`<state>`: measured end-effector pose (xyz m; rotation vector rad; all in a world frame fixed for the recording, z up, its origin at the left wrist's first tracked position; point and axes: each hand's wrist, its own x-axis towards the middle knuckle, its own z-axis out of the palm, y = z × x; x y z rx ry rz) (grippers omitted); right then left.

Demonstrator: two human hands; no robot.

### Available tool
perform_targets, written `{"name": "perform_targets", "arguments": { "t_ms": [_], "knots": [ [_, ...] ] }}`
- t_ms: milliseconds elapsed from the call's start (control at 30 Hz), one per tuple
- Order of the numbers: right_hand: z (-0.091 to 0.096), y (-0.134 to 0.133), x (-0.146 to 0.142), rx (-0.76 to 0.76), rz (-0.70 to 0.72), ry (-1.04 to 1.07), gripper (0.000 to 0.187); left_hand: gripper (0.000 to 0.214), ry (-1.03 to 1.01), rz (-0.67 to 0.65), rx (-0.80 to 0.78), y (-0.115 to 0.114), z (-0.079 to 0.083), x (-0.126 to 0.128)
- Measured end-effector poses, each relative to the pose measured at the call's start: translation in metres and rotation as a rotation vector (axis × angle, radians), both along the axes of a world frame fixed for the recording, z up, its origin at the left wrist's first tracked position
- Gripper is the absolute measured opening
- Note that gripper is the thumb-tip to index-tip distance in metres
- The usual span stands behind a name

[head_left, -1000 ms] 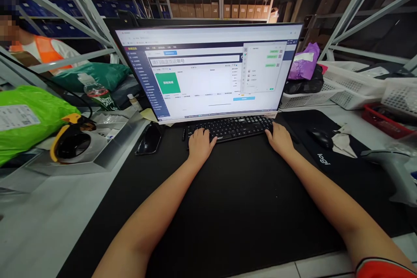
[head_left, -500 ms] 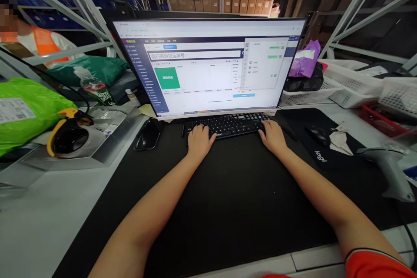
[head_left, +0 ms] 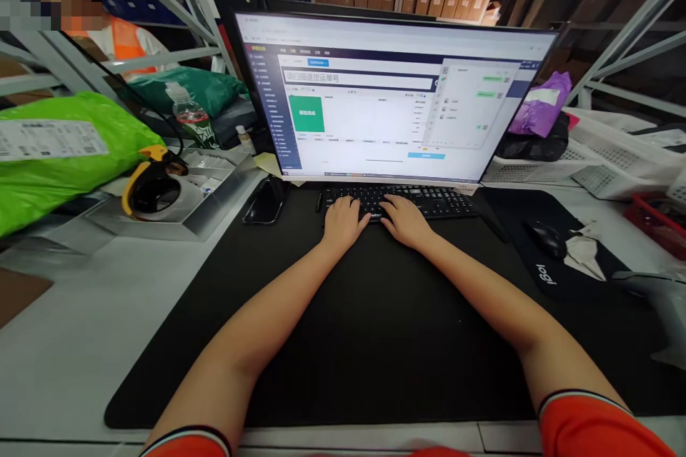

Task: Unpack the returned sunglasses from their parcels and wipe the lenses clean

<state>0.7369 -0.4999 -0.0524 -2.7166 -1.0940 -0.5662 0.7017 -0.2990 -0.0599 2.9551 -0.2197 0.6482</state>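
Your left hand (head_left: 343,223) and right hand (head_left: 404,221) sit just apart on the keyboard (head_left: 444,202), fingers on the keys, clamped on nothing, with the phone (head_left: 265,200) left and the mouse (head_left: 545,239) far right — the on-screen entry box (head_left: 356,78) shows only grey prompt text.

Here we are with a bright orange-red right sleeve (head_left: 589,428) filling the corner, and a left sleeve (head_left: 185,446) of the same colour barely peeking in at the bottom edge. There's dark trim (head_left: 584,395) along the hem, maybe with a pale stripe, though we can't quite tell from here. Below that, a bare left forearm (head_left: 251,328) and right forearm (head_left: 482,285) run down to an ungloved left hand (head_left: 343,223) and right hand (head_left: 406,221).
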Motion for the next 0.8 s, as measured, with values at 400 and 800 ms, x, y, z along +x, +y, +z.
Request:
{"name": "perform_targets", "arguments": {
  "t_ms": [400, 800],
  "knots": [
    [0.011, -0.336, -0.029, 0.143, -0.937, -0.097, 0.056, 0.038, -0.001, -0.023, -0.021, -0.004, 0.001, 0.0],
    [-0.029, -0.354, -0.018, 0.117, -0.818, 0.026, 0.065, 0.04, 0.003, -0.026, 0.016, -0.006, 0.002, -0.007]
  ]
}}
